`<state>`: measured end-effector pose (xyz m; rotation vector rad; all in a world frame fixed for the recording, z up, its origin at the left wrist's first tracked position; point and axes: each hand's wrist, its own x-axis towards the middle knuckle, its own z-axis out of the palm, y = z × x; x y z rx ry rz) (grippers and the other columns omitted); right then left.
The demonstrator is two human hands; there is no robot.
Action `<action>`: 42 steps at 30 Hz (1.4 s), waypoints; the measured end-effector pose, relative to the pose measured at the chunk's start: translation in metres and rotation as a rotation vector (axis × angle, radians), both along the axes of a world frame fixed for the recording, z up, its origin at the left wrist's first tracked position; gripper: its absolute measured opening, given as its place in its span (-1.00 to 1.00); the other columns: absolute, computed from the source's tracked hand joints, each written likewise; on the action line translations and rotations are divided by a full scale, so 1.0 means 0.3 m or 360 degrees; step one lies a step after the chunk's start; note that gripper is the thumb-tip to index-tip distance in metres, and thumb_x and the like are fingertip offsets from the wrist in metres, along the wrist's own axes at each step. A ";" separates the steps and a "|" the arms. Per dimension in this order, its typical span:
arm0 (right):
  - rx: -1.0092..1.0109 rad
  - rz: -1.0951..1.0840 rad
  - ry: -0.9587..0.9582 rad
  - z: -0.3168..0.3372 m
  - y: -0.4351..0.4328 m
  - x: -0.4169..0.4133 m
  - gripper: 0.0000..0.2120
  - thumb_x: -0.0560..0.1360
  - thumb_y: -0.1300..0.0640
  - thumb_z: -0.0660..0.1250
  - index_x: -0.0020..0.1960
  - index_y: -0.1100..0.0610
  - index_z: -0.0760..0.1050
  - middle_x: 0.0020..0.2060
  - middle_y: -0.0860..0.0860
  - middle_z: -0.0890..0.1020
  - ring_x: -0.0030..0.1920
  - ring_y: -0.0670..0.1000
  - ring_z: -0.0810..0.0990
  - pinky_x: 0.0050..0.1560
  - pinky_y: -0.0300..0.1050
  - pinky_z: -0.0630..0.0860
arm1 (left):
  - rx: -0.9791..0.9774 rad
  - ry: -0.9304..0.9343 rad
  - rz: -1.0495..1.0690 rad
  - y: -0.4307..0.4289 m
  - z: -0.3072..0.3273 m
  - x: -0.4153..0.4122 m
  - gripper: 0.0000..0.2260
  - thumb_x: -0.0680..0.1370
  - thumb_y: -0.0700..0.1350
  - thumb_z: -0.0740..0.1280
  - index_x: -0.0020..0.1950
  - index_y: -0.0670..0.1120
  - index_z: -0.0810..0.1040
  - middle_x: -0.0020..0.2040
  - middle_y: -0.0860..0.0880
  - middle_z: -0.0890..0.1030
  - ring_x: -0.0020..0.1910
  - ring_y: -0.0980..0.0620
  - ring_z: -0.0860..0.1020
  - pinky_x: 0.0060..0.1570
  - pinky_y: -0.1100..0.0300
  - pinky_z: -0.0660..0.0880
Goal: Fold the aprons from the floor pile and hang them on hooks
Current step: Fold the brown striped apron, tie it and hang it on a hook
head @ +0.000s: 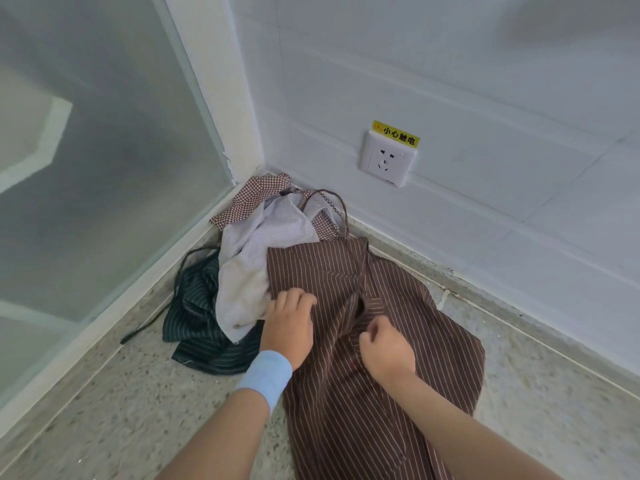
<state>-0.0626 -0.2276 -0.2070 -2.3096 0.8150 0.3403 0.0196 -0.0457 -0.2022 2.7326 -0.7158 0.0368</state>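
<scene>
A brown pinstriped apron lies spread on the speckled floor, its neck strap looping up toward the corner. My left hand, with a blue wristband, grips the apron's left edge with curled fingers. My right hand pinches a fold of the same brown cloth near its middle. Behind it sits the pile: a white checked apron, a red-brown gingham apron in the corner, and a dark green striped apron at the left.
A white panelled wall with a power socket and yellow warning label stands behind the pile. A frosted glass partition with a white frame runs along the left. Speckled floor stretches toward me.
</scene>
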 end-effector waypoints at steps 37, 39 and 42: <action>-0.0484 0.1107 0.0293 0.002 0.119 -0.659 -0.40 0.53 0.06 0.26 0.54 -0.08 0.19 0.55 0.06 0.11 0.50 0.16 0.15 0.50 0.16 0.16 | 0.0948 0.0573 -0.1002 0.210 0.003 -0.730 -0.52 0.41 0.20 0.43 0.21 0.00 0.43 0.27 -0.01 0.32 0.22 -0.05 0.30 0.15 0.01 0.35; -0.0498 0.1107 0.0307 -0.002 0.116 -0.664 -0.34 0.52 0.07 0.28 0.57 -0.08 0.13 0.58 0.05 0.06 0.54 0.15 0.10 0.52 0.18 0.13 | 0.0848 0.0640 -0.0917 0.214 -0.010 -0.739 -0.71 0.48 0.06 0.36 0.14 0.00 0.45 0.17 -0.01 0.40 0.15 -0.06 0.36 0.09 0.04 0.37; -0.0434 0.1064 0.0335 -0.011 0.105 -0.677 -0.30 0.53 0.05 0.29 0.59 -0.09 0.07 0.61 0.04 -0.03 0.58 0.14 0.01 0.54 0.20 0.10 | 0.0568 0.0751 -0.0748 0.237 -0.010 -0.729 -0.98 0.53 -0.09 0.24 -0.10 0.01 0.44 0.01 0.04 0.51 0.05 -0.06 0.47 -0.03 0.17 0.36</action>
